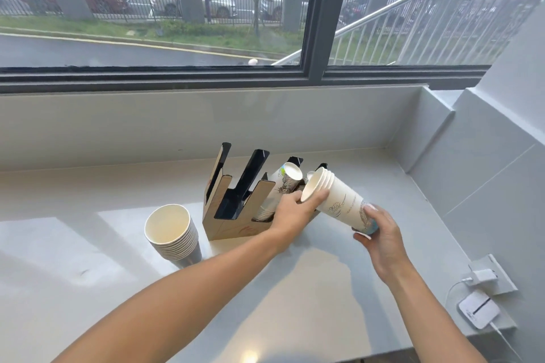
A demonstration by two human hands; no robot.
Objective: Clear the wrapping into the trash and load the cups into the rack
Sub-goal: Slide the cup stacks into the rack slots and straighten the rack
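Two hands grip one tilted stack of white cups in your head view: your left hand pinches its open rim, and your right hand wraps its base. Just at nine o'clock of that stack, the rack on the counter holds leaning cups. At the rack's eight o'clock stands a second stack, upright.

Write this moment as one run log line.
left hand: holds held stack rim | right hand: holds base | rack: partly loaded | counter stack: waiting
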